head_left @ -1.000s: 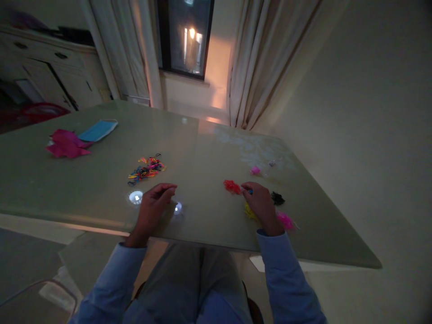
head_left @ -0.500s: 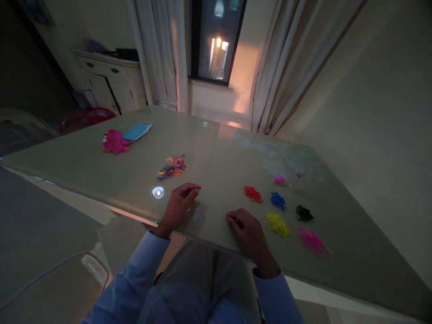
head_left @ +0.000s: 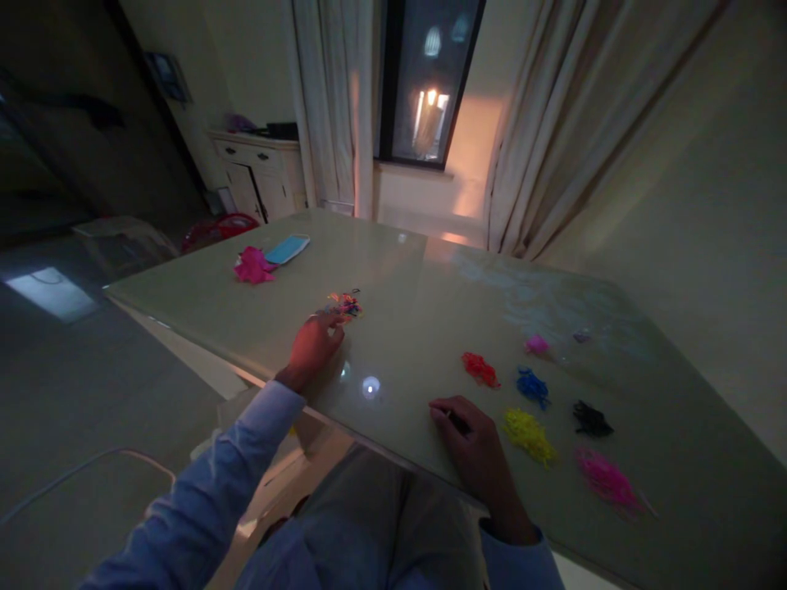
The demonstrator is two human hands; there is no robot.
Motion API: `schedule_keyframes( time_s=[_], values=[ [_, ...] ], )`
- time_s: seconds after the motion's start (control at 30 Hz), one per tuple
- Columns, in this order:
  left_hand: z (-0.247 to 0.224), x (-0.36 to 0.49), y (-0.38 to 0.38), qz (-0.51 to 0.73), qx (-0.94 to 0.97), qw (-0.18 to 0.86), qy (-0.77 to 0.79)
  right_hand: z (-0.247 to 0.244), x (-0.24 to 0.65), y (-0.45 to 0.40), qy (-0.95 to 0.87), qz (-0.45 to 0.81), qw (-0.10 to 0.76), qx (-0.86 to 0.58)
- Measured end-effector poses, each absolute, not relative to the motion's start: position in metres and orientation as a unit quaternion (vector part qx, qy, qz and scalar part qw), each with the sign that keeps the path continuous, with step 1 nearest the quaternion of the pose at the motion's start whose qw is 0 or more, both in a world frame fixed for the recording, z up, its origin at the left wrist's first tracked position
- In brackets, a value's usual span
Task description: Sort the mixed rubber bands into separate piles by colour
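Note:
A mixed pile of coloured rubber bands [head_left: 349,304] lies left of the middle on the table. My left hand [head_left: 313,348] reaches to its near side, fingertips touching the bands and thumb a little apart from them. Near the table's front edge rests my right hand [head_left: 467,434], its fingers curled in and thumb against the forefinger; whatever may be between them is too small to make out. Beyond and beside it are single-colour heaps: red bands [head_left: 480,369], blue bands [head_left: 532,387], yellow bands [head_left: 529,437], black bands [head_left: 592,419] and pink bands [head_left: 607,478].
A crumpled pink wrapper [head_left: 254,266] and a blue face mask [head_left: 288,249] lie at the far left of the glossy table [head_left: 393,328]. A small pink bit [head_left: 537,344] and a clear scrap [head_left: 581,336] sit beyond the heaps. Light reflects off the tabletop.
My left hand has moved forward and left from the table's front to the mixed pile. My right hand stays curled near the yellow bands. The view has turned left.

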State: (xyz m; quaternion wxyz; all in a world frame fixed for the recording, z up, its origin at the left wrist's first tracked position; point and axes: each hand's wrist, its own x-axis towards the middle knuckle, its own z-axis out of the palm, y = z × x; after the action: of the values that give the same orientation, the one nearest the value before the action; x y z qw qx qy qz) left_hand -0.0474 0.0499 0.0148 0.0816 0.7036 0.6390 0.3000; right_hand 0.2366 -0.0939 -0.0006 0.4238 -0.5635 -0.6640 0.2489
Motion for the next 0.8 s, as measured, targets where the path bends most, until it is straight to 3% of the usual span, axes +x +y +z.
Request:
schedule_keyframes(
  time_s=[0.3, 0.8],
  values=[
    [0.028, -0.049, 0.084, 0.106, 0.757, 0.061, 0.642, -0.001, 0.235, -0.095, -0.665, 0.249, 0.429, -0.559],
    [0.022, -0.044, 0.089, 0.118, 0.776, 0.048, 0.618, -0.003, 0.236, -0.094, -0.675, 0.242, 0.433, -0.546]
  ],
)
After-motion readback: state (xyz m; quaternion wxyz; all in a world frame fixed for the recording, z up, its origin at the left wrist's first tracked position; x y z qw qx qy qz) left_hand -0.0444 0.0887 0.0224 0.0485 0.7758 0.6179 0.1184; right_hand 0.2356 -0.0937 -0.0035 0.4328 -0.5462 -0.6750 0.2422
